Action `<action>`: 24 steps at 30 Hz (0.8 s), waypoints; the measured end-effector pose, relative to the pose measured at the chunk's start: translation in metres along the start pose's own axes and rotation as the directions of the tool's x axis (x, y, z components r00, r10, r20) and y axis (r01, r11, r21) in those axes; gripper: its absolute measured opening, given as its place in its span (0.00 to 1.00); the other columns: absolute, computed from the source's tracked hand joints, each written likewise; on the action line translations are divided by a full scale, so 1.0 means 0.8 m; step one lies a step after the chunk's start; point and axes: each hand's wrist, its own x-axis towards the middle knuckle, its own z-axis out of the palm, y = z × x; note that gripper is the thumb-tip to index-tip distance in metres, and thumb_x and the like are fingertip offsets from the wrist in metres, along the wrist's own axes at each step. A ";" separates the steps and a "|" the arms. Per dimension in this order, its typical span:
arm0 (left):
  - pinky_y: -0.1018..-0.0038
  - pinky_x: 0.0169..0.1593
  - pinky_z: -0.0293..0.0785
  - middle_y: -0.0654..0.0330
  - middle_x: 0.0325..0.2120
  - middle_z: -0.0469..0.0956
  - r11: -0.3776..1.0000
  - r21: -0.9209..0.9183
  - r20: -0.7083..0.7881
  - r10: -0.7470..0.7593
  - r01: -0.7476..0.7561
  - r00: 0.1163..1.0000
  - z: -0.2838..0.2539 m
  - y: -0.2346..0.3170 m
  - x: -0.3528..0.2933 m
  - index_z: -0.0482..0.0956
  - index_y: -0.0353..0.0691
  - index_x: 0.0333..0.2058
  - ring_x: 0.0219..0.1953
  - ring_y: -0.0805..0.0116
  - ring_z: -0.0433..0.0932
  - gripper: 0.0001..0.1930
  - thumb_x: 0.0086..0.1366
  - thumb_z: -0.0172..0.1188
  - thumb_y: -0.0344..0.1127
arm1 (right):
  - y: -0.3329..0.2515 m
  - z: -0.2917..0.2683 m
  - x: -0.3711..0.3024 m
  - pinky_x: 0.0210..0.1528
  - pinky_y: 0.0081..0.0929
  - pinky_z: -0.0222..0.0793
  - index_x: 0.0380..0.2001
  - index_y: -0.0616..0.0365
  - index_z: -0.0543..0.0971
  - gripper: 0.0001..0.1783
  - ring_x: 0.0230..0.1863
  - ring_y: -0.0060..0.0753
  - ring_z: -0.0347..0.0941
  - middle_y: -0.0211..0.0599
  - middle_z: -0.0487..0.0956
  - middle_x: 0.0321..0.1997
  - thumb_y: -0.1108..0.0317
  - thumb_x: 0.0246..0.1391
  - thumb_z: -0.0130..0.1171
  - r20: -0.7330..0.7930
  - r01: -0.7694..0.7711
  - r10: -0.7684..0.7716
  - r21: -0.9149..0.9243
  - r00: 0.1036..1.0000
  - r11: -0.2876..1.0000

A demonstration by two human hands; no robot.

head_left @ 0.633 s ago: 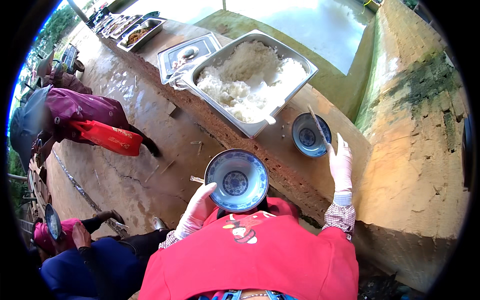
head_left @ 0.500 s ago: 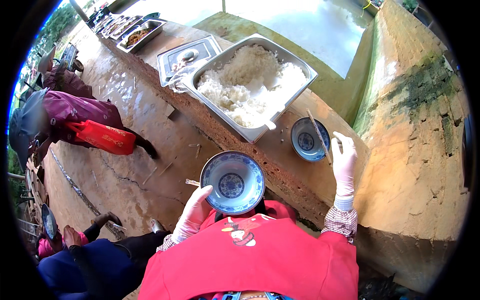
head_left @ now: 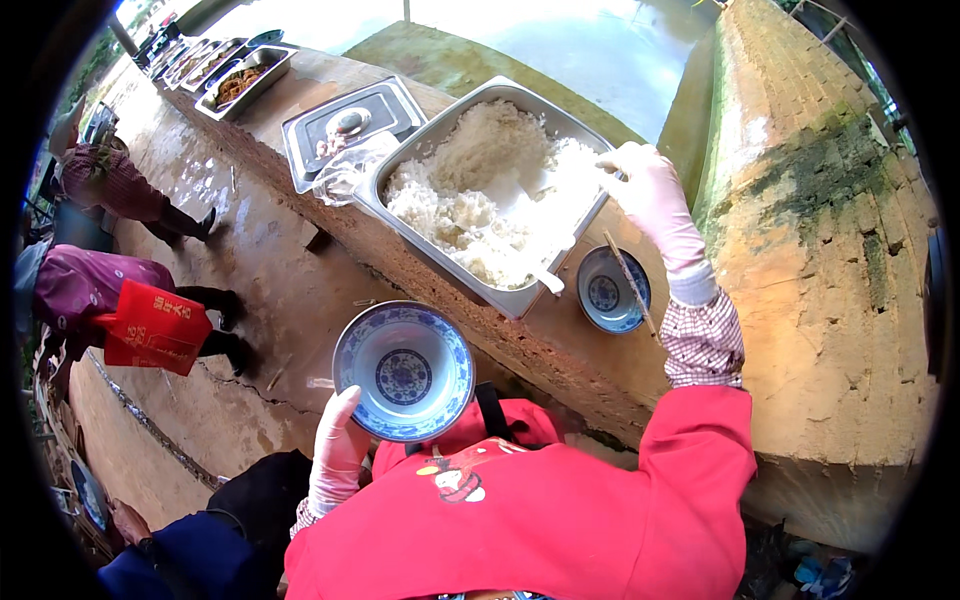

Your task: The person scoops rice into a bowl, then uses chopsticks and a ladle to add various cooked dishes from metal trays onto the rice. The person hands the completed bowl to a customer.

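My left hand [head_left: 341, 445], in a white glove, grips the rim of a blue-and-white patterned bowl [head_left: 405, 375]. The inside of the bowl shows no food. Also gloved, my right hand [head_left: 640, 180] hovers at the right edge of a deep metal pan [head_left: 440, 243], its fingers bent and slightly apart with nothing visible in them. White rice [head_left: 505, 145] fills much of the pan. In the rice lies a white serving scoop [head_left: 548, 280], its handle end sticking out over the near corner. A second patterned bowl [head_left: 603, 289] stands right of the pan, with chopsticks [head_left: 628, 280] across it.
A metal lid [head_left: 350, 120] with a clear plastic bag [head_left: 350, 170] lies left of the pan on the ledge [head_left: 520, 345]. Farther along are food trays [head_left: 245, 85]. People stand to the left, one with a red bag [head_left: 158, 328]. Water [head_left: 560, 40] lies beyond.
My right hand has moved up and left, from beside the second bowl to the pan's right edge. The held bowl has shifted slightly left in view. The people at left have moved.
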 end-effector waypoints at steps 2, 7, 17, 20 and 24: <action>0.67 0.58 0.64 0.54 0.51 0.73 1.000 -0.007 0.016 -0.005 0.005 1.000 0.003 0.007 0.004 0.67 0.30 0.55 0.53 0.63 0.72 0.25 0.62 0.54 0.39 | 0.018 0.012 0.026 0.45 0.32 0.67 0.34 0.55 0.82 0.15 0.40 0.38 0.72 0.37 0.77 0.33 0.57 0.48 0.61 0.138 0.021 -0.010 -0.074 0.990 0.997; 0.67 0.57 0.66 0.54 0.50 0.73 1.000 0.024 -0.007 -0.008 0.008 1.000 0.001 0.023 0.016 0.66 0.31 0.55 0.51 0.64 0.73 0.25 0.62 0.54 0.39 | 0.021 0.060 0.068 0.49 0.36 0.65 0.32 0.52 0.82 0.19 0.45 0.39 0.70 0.38 0.77 0.37 0.49 0.48 0.58 0.415 0.171 -0.047 -0.266 0.908 0.949; 0.67 0.55 0.69 0.53 0.46 0.76 0.999 -0.005 0.009 -0.040 0.040 0.999 0.019 0.054 0.028 0.70 0.30 0.51 0.48 0.63 0.75 0.21 0.62 0.54 0.36 | 0.026 0.075 0.073 0.46 0.37 0.64 0.29 0.52 0.75 0.14 0.41 0.42 0.70 0.37 0.75 0.32 0.54 0.53 0.54 0.362 0.235 -0.118 -0.301 0.925 0.924; 0.68 0.54 0.70 0.54 0.46 0.77 0.999 -0.005 -0.014 -0.032 0.032 0.999 0.018 0.065 0.043 0.71 0.30 0.51 0.47 0.64 0.76 0.20 0.62 0.54 0.35 | 0.008 0.047 0.088 0.40 0.37 0.69 0.35 0.52 0.73 0.11 0.38 0.45 0.74 0.40 0.77 0.35 0.57 0.58 0.49 0.382 0.137 -0.008 -0.309 0.924 0.941; 0.68 0.54 0.69 0.55 0.45 0.77 0.999 -0.011 -0.017 -0.048 0.048 0.999 0.027 0.077 0.051 0.72 0.31 0.50 0.47 0.65 0.76 0.20 0.62 0.55 0.35 | 0.027 0.041 0.079 0.35 0.37 0.72 0.39 0.51 0.72 0.10 0.35 0.45 0.76 0.38 0.78 0.36 0.59 0.59 0.49 0.207 0.114 -0.039 -0.365 0.978 0.924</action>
